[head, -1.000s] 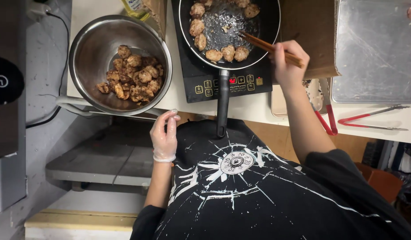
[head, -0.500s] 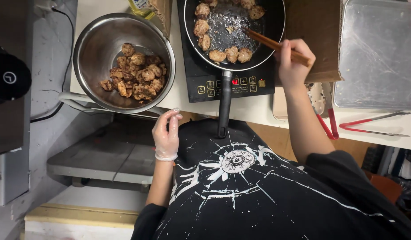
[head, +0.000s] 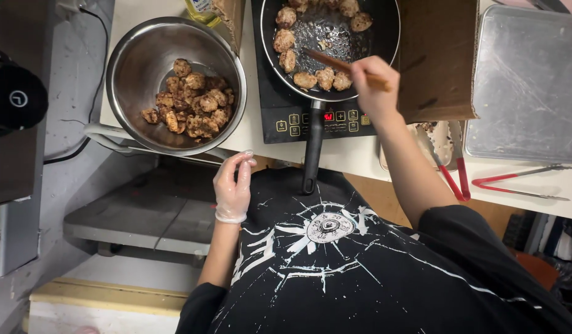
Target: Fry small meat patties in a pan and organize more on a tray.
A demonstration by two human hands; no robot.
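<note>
White counter runs across the top, with a black cooktop (head: 317, 117) set on it. At 12 o'clock the pan (head: 330, 46) holds browned pieces (head: 305, 80) ringing a bare, oily middle. Her right hand (head: 374, 83), at 1 o'clock, is closed around chopsticks (head: 335, 62) reaching into it. At 10 o'clock the bowl (head: 174, 86) already holds a heap of cooked pieces (head: 190, 105); this batch looks nearly finished. The gloved left hand (head: 233, 188) hangs loosely curled, empty, by the counter edge.

Right hand (head: 374, 83) slid chopsticks (head: 335, 62) left across pan (head: 385, 37); left hand (head: 233, 185) unmoved.
</note>
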